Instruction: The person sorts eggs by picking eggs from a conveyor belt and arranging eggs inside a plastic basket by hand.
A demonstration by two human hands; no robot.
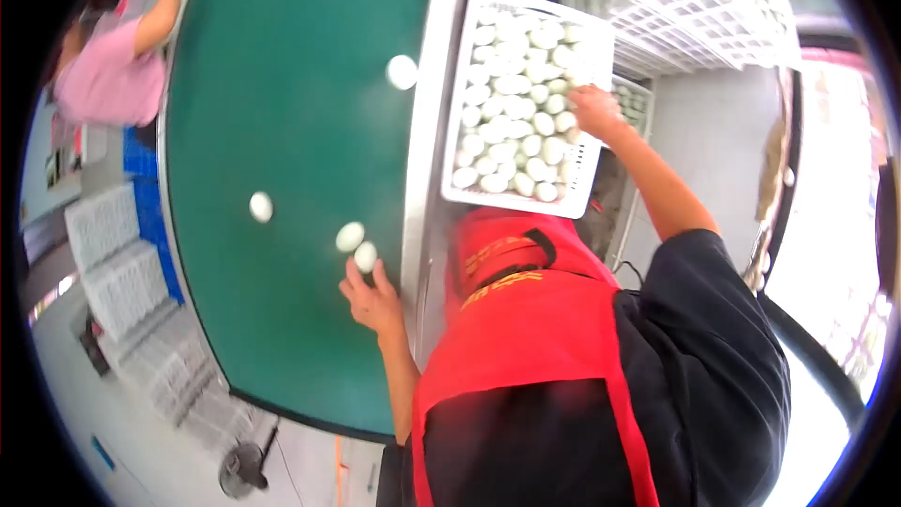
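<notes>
My left hand [374, 300] is over the green conveyor belt [282, 338]. Its thumb and a finger close on the lower end of a pale egg [366, 256]. A second egg [350, 237] lies right beside that one. Against my apron is a white plastic crate [457, 193] holding many pale eggs [514, 108]. My right hand [597, 114] grips the crate's right rim, its fingers bent over the inner side among the eggs; the thumb is hidden.
Two more eggs lie apart on the belt, one egg [261, 207] at left and another egg [402, 72] near the metal edge [434, 66]. Stacked egg crates [690, 14] stand at upper right. A person in pink [113, 84] is across the belt, near white crates [117, 291].
</notes>
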